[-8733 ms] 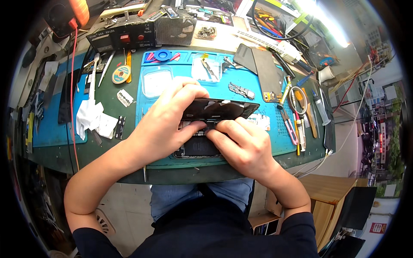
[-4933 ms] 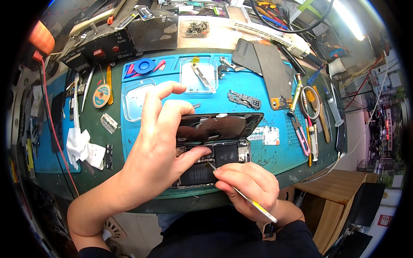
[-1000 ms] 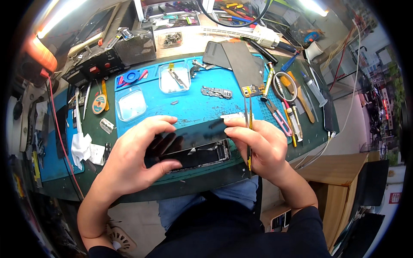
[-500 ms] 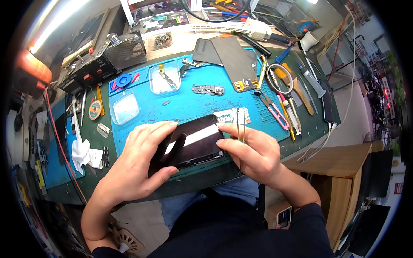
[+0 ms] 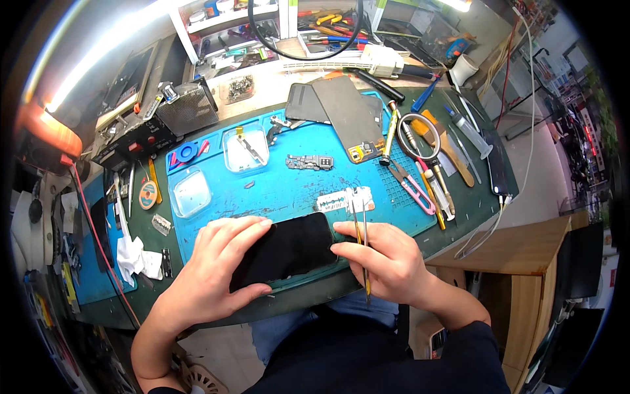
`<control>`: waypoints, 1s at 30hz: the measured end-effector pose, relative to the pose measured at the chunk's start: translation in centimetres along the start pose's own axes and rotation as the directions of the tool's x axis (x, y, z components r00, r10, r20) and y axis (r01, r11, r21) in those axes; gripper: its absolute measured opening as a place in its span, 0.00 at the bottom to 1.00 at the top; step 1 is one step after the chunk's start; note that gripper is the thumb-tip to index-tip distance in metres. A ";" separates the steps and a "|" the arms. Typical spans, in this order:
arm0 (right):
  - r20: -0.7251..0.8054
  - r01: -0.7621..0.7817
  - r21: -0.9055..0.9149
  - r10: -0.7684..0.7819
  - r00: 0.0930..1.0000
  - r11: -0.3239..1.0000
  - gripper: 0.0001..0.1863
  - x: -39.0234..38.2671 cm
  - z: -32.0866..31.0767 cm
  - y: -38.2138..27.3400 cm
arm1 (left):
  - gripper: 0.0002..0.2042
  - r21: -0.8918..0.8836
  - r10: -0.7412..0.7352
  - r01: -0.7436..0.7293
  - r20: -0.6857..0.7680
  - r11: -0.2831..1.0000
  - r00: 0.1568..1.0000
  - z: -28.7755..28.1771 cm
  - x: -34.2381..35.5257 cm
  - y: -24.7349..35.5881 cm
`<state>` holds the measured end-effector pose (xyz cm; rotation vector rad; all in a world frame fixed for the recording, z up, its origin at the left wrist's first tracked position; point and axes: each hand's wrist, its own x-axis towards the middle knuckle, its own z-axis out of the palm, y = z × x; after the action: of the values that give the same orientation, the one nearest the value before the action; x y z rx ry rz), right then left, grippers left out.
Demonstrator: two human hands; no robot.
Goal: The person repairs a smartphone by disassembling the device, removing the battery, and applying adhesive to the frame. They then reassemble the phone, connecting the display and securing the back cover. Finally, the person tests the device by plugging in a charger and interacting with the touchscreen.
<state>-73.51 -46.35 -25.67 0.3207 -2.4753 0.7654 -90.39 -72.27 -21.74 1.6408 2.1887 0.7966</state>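
Note:
Between my hands lies a black phone (image 5: 285, 251) with its dark glass facing up, over the near edge of the blue mat. My left hand (image 5: 213, 259) grips its left end, fingers along the far side and thumb on the near side. Tweezers (image 5: 366, 259) stick out through the fingers of my right hand (image 5: 387, 256), points toward the far side. The right thumb and forefinger are bent at the phone's right edge; whether both touch it I cannot tell. Just beyond the phone lie razor blades (image 5: 335, 201). A phone circuit board (image 5: 310, 162) rests farther back.
The blue mat (image 5: 230, 203) carries two clear plastic boxes (image 5: 191, 191). At the back sits a flat grey panel (image 5: 344, 111). Pink-handled pliers (image 5: 417, 194), a tape ring (image 5: 420, 138), a brush (image 5: 457, 161) and a syringe (image 5: 474, 139) crowd the right. White tissue (image 5: 136, 257) lies left.
The phone has tipped flatter, and the bright reflection on its glass is gone. Both hands and the phone sit slightly lower in view. The tweezers stay in my right hand.

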 end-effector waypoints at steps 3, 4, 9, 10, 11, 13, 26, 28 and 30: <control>-0.001 0.004 0.011 -0.004 1.000 1.000 0.19 0.0 0.0 0.1 | 0.45 0.020 0.028 -0.027 -0.008 0.999 1.000 0.1 0.0 0.0; -0.002 0.005 0.009 -0.005 1.000 1.000 0.19 0.1 -0.1 0.1 | 0.45 0.030 0.041 -0.040 -0.012 0.999 0.999 0.1 -0.1 0.0; -0.006 -0.007 0.015 0.007 1.000 1.000 0.19 0.0 0.0 0.3 | 0.47 0.029 -0.046 0.047 -0.026 0.998 0.999 0.0 -0.5 0.6; -0.008 -0.011 0.018 0.011 1.000 1.000 0.19 0.0 0.0 0.3 | 0.47 0.037 -0.064 0.065 -0.019 0.997 0.998 -0.3 -0.5 0.7; -0.007 -0.011 0.012 0.011 1.000 1.000 0.20 -0.1 -0.1 0.2 | 0.47 0.043 -0.089 0.089 -0.008 0.995 0.996 -0.3 -0.7 0.8; -0.023 -0.011 -0.004 0.011 1.000 1.000 0.20 -0.3 -0.1 0.4 | 0.47 0.002 -0.078 0.078 0.023 0.997 0.997 -0.7 -0.6 0.3; -0.279 -0.137 -0.079 0.110 0.954 0.987 0.14 -0.2 1.2 -0.1 | 0.52 -0.087 -0.076 0.075 -0.003 0.993 0.997 -1.1 -1.4 -0.1; -0.278 -0.137 -0.080 0.110 0.954 0.987 0.14 -0.2 1.1 -0.2 | 0.51 -0.120 -0.064 0.066 0.022 0.991 0.998 -1.5 -1.5 -0.6; -0.276 -0.142 -0.082 0.114 0.954 0.986 0.14 -0.2 1.1 -0.1 | 0.53 -0.137 -0.056 0.061 0.038 0.989 0.998 -1.6 -1.5 -1.1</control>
<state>-73.70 -47.08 -26.49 0.0151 -2.2804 0.6825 -91.65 -74.32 -21.29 1.5063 2.0979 0.8757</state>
